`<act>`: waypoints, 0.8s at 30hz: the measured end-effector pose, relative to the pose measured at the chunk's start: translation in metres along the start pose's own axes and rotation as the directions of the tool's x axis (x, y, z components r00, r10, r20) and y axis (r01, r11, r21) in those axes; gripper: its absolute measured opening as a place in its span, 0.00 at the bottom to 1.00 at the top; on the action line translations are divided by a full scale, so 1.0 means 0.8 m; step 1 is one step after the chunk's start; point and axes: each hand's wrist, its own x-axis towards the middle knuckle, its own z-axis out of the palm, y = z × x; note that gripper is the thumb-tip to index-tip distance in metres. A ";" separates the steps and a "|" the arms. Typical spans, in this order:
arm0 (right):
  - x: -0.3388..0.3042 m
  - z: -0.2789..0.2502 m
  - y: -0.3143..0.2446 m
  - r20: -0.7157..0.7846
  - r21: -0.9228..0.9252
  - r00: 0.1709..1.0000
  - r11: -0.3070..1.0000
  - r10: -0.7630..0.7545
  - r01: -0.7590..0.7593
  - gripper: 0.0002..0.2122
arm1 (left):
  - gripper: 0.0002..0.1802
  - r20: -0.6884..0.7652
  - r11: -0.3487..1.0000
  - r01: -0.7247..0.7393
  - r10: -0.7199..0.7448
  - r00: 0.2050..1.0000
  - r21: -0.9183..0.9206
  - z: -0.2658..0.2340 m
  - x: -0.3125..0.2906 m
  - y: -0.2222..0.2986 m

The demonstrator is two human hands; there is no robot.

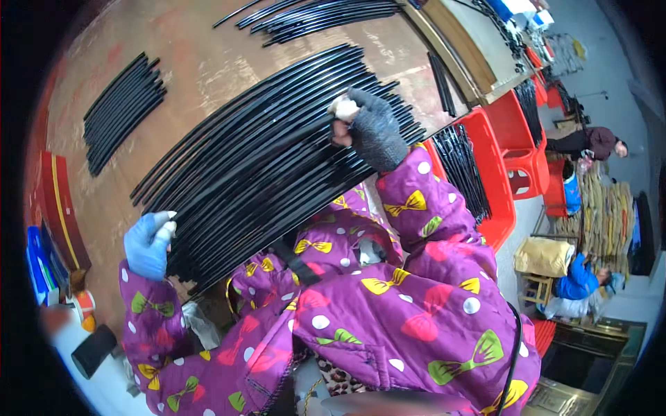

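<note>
We see a big bundle of long black rods (263, 159) lying across the middle of the brown table (208, 62). Our left hand (148, 244), in a blue glove, presses bunched fingers against the bundle's near-left end. Our right hand (368, 128), in a dark fingerless glove, pinches rods at the bundle's right end. A smaller rod stack (121, 111) lies left of the bundle.

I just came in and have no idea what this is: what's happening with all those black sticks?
A person in a purple patterned jacket leans over a big pile of long black strips on a brown table. The left hand, in a blue glove, rests at the pile's near end; the right hand, in a dark fingerless glove, presses on the pile's top.
</note>
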 end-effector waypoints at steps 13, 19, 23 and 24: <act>0.005 -0.011 0.002 0.019 -0.179 0.999 0.982 -0.051 0.054 0.09 | 0.08 0.021 0.982 0.144 -0.143 0.990 -0.123 -0.005 0.002 -0.015; -0.008 0.006 -0.005 -0.095 -0.305 0.996 0.952 -0.003 -0.026 0.07 | 0.07 0.126 0.963 0.257 -0.246 0.961 -0.080 -0.005 0.007 0.010; -0.013 0.000 0.007 -0.056 -0.230 0.998 0.973 -0.020 0.007 0.07 | 0.08 0.007 0.997 0.071 -0.071 0.997 0.021 -0.007 -0.010 0.015; -0.011 -0.002 0.010 -0.038 -0.222 0.999 0.975 -0.020 0.011 0.07 | 0.08 0.000 0.994 0.110 -0.110 0.994 -0.006 -0.006 -0.009 0.014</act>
